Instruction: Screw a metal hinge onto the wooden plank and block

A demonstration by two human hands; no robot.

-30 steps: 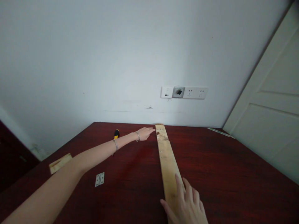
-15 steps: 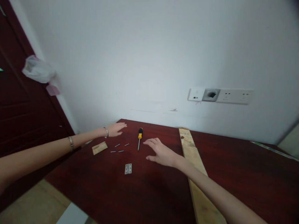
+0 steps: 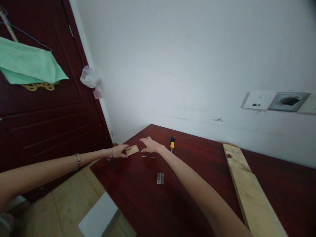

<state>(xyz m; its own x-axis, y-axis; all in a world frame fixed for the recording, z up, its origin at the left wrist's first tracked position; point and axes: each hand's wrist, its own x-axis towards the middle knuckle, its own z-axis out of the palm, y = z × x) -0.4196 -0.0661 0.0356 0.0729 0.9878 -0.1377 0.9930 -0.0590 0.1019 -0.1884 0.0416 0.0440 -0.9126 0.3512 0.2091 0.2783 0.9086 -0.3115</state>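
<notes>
My left hand [image 3: 119, 151] reaches to the far left corner of the dark red table [image 3: 197, 184] and pinches the left end of a small wood block [image 3: 132, 150]. My right hand [image 3: 150, 145] hovers palm down just right of the block, with its fingers stretched out and nothing in them. Two small screws [image 3: 148, 157] lie just in front of the right hand. A screwdriver with a yellow and black handle [image 3: 172, 142] lies to its right. A small metal hinge [image 3: 160, 178] rests flat nearer to me.
A long pale plank [image 3: 249, 187] lies on the right side of the table, running away towards the white wall with its socket plates [image 3: 276, 101]. A dark red door [image 3: 44, 125] stands left, with a green cloth on a hanger [image 3: 27, 65]. The floor shows past the table's left edge.
The view has swung left. My left hand left the plank's far end and moved to the small wood block. My right hand left the plank and reached past the screwdriver to the block.
</notes>
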